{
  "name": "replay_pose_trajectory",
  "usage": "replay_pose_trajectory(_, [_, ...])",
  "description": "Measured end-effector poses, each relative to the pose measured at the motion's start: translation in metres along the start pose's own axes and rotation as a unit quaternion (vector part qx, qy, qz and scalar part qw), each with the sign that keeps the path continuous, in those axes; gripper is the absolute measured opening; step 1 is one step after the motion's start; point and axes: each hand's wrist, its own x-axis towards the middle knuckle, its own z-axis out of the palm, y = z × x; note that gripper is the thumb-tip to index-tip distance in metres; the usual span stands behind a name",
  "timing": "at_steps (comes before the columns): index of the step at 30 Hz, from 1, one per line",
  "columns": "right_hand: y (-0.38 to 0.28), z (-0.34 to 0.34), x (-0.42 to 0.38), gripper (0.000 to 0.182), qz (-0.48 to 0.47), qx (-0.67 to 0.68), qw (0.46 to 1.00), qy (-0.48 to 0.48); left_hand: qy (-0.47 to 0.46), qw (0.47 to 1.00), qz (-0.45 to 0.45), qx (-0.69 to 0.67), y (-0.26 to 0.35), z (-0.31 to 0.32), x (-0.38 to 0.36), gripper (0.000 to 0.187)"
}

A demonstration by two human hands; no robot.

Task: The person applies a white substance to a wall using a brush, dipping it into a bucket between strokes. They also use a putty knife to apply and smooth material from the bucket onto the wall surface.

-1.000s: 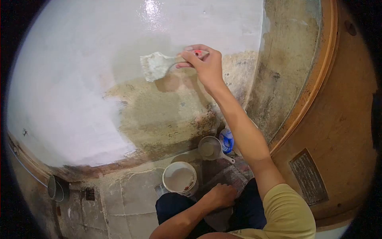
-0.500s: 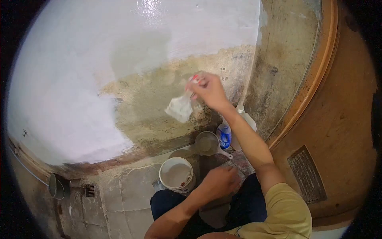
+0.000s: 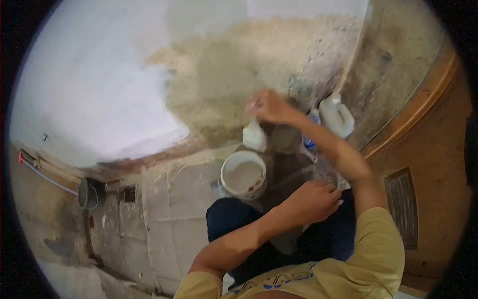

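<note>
My right hand (image 3: 269,106) is closed around the handle of a wide paintbrush (image 3: 255,137). Its white bristles point down, just above the far rim of a white paint bucket (image 3: 227,187) that holds pale grey-white liquid. Slightly blurred, my left hand (image 3: 317,201) rests over my right knee with fingers loosely bent and apart, and nothing shows in it. Behind the brush stands the wall (image 3: 104,94), coated white on the left and above, with a bare, stained patch (image 3: 219,74) low in the middle.
Right of the bucket are a long-handled dipper (image 3: 286,139), a blue-labelled bottle (image 3: 311,134) partly behind my forearm, and a white jug (image 3: 336,117). A dark pail (image 3: 89,194) stands far left near a floor drain (image 3: 129,194). A brown wooden door (image 3: 423,169) is on the right.
My right hand has lowered the paintbrush from in front of the wall to above the bucket. The view has tilted downward. My left hand has shifted slightly right, near the knee.
</note>
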Motion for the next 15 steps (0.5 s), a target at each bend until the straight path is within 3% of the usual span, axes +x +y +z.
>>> replay_pose_trajectory(1, [0.008,-0.004,0.003,0.034,0.026,-0.015,0.999,0.014,-0.029,1.000,0.009,0.003,0.001,0.003,-0.002,0.022])
replay_pose_trajectory(3, [0.014,-0.013,0.006,0.027,0.132,0.134,0.982,-0.035,-0.029,0.999,0.008,-0.012,0.002,0.008,-0.005,0.022])
replay_pose_trajectory(7, [0.011,0.008,-0.011,0.021,0.195,0.233,0.950,-0.070,-0.035,0.999,0.031,-0.009,-0.003,0.015,-0.009,0.022])
replay_pose_trajectory(10, [0.031,0.058,-0.023,0.020,0.109,0.121,0.980,-0.113,-0.033,0.999,0.019,-0.002,-0.003,0.015,-0.011,0.020])
replay_pose_trajectory(11, [0.039,0.075,-0.031,0.020,0.110,0.125,0.979,-0.115,-0.034,0.999,0.014,-0.004,-0.003,0.015,-0.011,0.020])
replay_pose_trajectory(13, [0.031,0.106,-0.049,0.018,-0.041,0.138,0.978,-0.152,-0.043,0.999,-0.004,-0.011,-0.003,0.015,-0.010,0.019])
replay_pose_trajectory(15, [0.033,0.140,-0.064,0.020,-0.049,0.140,0.975,-0.166,-0.044,0.999,-0.005,-0.004,-0.005,0.018,-0.010,0.019])
